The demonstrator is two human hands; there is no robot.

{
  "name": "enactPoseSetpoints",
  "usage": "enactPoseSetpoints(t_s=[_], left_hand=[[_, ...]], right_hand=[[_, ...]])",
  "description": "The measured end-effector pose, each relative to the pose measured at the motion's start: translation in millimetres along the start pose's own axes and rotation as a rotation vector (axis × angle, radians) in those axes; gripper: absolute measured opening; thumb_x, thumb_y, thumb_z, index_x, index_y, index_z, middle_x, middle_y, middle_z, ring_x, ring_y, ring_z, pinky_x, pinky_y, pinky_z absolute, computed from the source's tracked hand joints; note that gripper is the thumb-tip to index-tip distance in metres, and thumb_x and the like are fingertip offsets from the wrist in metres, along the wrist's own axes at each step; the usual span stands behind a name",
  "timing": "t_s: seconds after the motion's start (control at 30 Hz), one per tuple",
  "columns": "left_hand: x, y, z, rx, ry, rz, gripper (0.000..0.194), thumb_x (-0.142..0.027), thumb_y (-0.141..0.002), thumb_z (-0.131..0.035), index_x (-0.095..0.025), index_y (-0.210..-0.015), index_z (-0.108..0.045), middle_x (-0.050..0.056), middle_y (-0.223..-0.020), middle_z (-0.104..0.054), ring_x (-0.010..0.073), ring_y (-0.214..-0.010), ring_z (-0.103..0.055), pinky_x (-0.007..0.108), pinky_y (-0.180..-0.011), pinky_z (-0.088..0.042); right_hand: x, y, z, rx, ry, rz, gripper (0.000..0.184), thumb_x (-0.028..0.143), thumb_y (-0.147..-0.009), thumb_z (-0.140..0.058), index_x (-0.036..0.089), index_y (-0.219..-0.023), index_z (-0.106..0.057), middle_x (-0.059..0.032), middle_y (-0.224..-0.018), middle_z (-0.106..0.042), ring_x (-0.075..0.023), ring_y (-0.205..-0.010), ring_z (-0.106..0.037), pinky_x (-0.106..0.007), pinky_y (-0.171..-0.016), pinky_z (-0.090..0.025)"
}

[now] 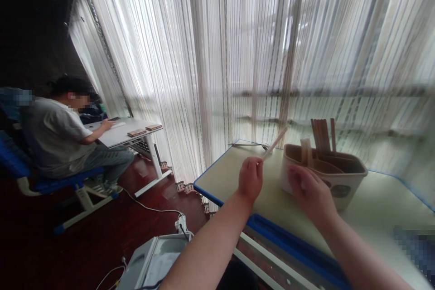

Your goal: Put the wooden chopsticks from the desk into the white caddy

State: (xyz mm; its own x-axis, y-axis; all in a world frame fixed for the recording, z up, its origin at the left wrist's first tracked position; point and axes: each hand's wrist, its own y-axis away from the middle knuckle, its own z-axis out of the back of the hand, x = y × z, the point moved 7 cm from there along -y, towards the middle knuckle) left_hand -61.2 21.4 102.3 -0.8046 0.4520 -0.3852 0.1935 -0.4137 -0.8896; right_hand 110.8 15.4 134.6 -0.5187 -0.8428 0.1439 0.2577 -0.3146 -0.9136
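Observation:
My left hand [251, 180] is closed round the lower end of a thin pale stick [276, 142], which slants up to the right above the table. My right hand [311, 192] is in front of a beige divided bin [353, 173], its fingers curled in; anything they hold is hidden. In the bin, several brown sticks like chopsticks [320, 136] stand upright at the back. A shorter pale bundle [306, 152], seemingly in a clear wrapper, stands nearer the front left. Part of the bin's front is hidden behind my right hand.
The pale table [217, 170] has a blue edge. A thin dark item with a shiny end [249, 145] lies at its back. Striped curtains [210, 54] hang behind. Left, a seated person [61, 131] works at a white desk [118, 135]. A grey box [152, 258] and cables are below.

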Motion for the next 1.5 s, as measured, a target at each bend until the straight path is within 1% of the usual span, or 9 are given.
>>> enactPoseSetpoints(t_s=[0.13, 0.3, 0.43, 0.7, 0.9, 1.03, 1.2, 1.33, 1.5], left_hand=[[-21.7, 3.5, -5.1, 0.119, -0.071, -0.145, 0.018, -0.023, -0.091, -0.037, -0.017, -0.095, -0.053, 0.008, -0.093, -0.061, 0.0178, -0.092, -0.056, 0.034, -0.085, -0.048], [-38.8, 12.7, -22.5, 0.328, -0.173, -0.291, 0.022, -0.025, -0.091, -0.034, -0.018, -0.095, -0.056, 0.008, -0.096, -0.063, 0.0189, -0.094, -0.057, 0.036, -0.086, -0.047], [-38.4, 16.1, -30.3, 0.383, -0.186, -0.283, 0.024, -0.026, -0.092, -0.034, -0.018, -0.094, -0.056, 0.008, -0.090, -0.063, 0.0181, -0.090, -0.059, 0.035, -0.083, -0.048], [-24.0, 24.2, -50.0, 0.518, -0.257, -0.241, 0.026, -0.029, -0.091, -0.036, -0.018, -0.090, -0.060, 0.005, -0.084, -0.064, 0.0172, -0.080, -0.061, 0.031, -0.073, -0.049], [-24.9, 27.6, -53.9, 0.546, -0.212, -0.229, 0.033, -0.043, -0.089, -0.041, -0.019, -0.095, -0.061, 0.005, -0.088, -0.066, 0.0177, -0.083, -0.062, 0.030, -0.076, -0.048], [-28.0, 29.2, -53.4, 0.545, -0.209, -0.223, 0.027, -0.036, -0.088, -0.041, -0.020, -0.093, -0.062, 0.005, -0.086, -0.066, 0.0169, -0.081, -0.062, 0.029, -0.074, -0.048], [-32.1, 34.2, -58.8, 0.559, -0.205, -0.266, 0.030, -0.045, -0.083, -0.047, -0.020, -0.088, -0.062, 0.005, -0.080, -0.066, 0.0185, -0.076, -0.062, 0.030, -0.070, -0.049], [-36.4, 36.3, -63.0, 0.587, -0.244, -0.317, 0.026, -0.034, -0.087, -0.042, -0.018, -0.079, -0.061, 0.005, -0.074, -0.064, 0.0168, -0.071, -0.062, 0.028, -0.068, -0.048], [-44.3, 31.4, -57.4, 0.562, -0.230, -0.315, 0.024, -0.027, -0.089, -0.036, -0.018, -0.078, -0.055, 0.004, -0.074, -0.061, 0.0149, -0.070, -0.059, 0.027, -0.068, -0.047]], right_hand=[[-15.8, -0.5, -5.6, 0.031, -0.085, -0.250, 0.031, 0.033, -0.086, -0.048, 0.019, -0.112, -0.057, -0.0073, -0.095, -0.068, -0.0190, -0.080, -0.065, -0.030, -0.072, -0.051], [-17.3, -1.1, -0.5, -0.010, -0.178, -0.305, 0.023, 0.035, -0.084, -0.050, 0.020, -0.096, -0.062, -0.0064, -0.091, -0.069, -0.0206, -0.081, -0.065, -0.033, -0.073, -0.051], [-21.2, 2.4, 2.9, -0.049, -0.185, -0.317, 0.021, 0.038, -0.081, -0.054, 0.019, -0.087, -0.063, -0.0052, -0.081, -0.068, -0.0194, -0.071, -0.064, -0.032, -0.069, -0.051], [-29.6, 5.1, 10.5, -0.140, -0.203, -0.370, 0.026, 0.041, -0.079, -0.058, 0.017, -0.090, -0.063, -0.0070, -0.081, -0.068, -0.0205, -0.071, -0.064, -0.034, -0.068, -0.051], [-29.9, 4.1, 7.4, -0.113, -0.335, -0.440, 0.025, 0.041, -0.076, -0.062, 0.019, -0.087, -0.057, -0.0063, -0.082, -0.068, -0.0213, -0.074, -0.066, -0.032, -0.065, -0.051], [-25.2, 2.1, 10.8, -0.137, -0.332, -0.437, 0.024, 0.040, -0.075, -0.064, 0.020, -0.085, -0.057, -0.0045, -0.079, -0.067, -0.0199, -0.071, -0.066, -0.030, -0.063, -0.052], [-19.4, -0.4, 19.6, -0.202, -0.301, -0.424, 0.019, 0.038, -0.076, -0.063, 0.021, -0.083, -0.057, -0.0026, -0.075, -0.065, -0.0169, -0.065, -0.064, -0.029, -0.060, -0.052], [-18.2, -3.8, 27.9, -0.252, -0.358, -0.422, 0.019, 0.036, -0.077, -0.062, 0.021, -0.088, -0.058, -0.0035, -0.080, -0.068, -0.0189, -0.073, -0.066, -0.031, -0.066, -0.054], [-19.8, -13.0, 18.7, -0.003, -0.480, -0.402, 0.020, 0.035, -0.080, -0.058, 0.020, -0.093, -0.065, -0.0065, -0.097, -0.070, -0.0221, -0.092, -0.065, -0.035, -0.081, -0.053]])
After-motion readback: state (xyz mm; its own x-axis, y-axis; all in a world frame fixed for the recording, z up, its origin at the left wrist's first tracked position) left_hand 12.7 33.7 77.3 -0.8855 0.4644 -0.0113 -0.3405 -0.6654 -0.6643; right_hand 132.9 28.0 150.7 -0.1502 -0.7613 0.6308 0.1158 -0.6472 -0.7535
